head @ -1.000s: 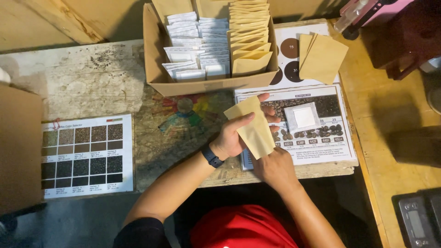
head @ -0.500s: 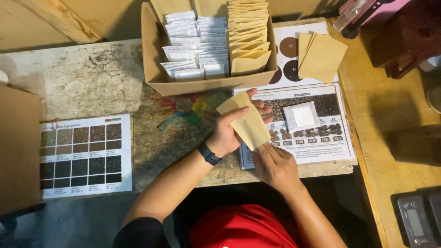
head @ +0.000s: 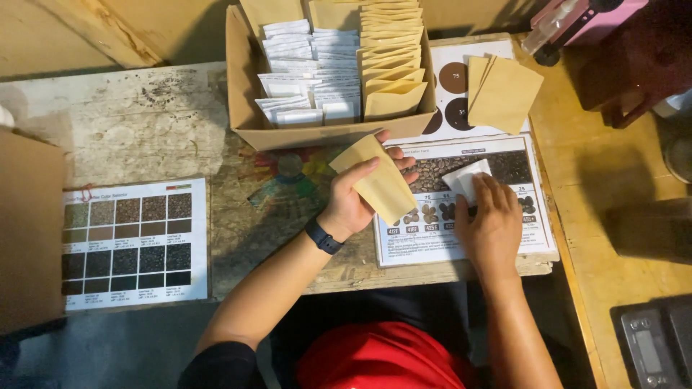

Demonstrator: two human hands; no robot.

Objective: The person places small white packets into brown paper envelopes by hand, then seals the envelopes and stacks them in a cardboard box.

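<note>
While our left hand [head: 353, 205] holds a tan paper envelope [head: 376, 180] tilted above the worktop [head: 144, 130], fingers closed around its lower edge, our right hand [head: 491, 227] rests flat on a small white packet [head: 465, 179], fingers pressing it onto a printed chart of beans [head: 461, 248]. We see the worn, stained wooden surface carrying an open cardboard box [head: 328, 133] of white packets and tan envelopes just behind our hands, a loose stack of tan envelopes [head: 504, 90] to the right, and a second colour chart [head: 126, 245] well to the left. Bare yellow wood borders the right side.
</note>
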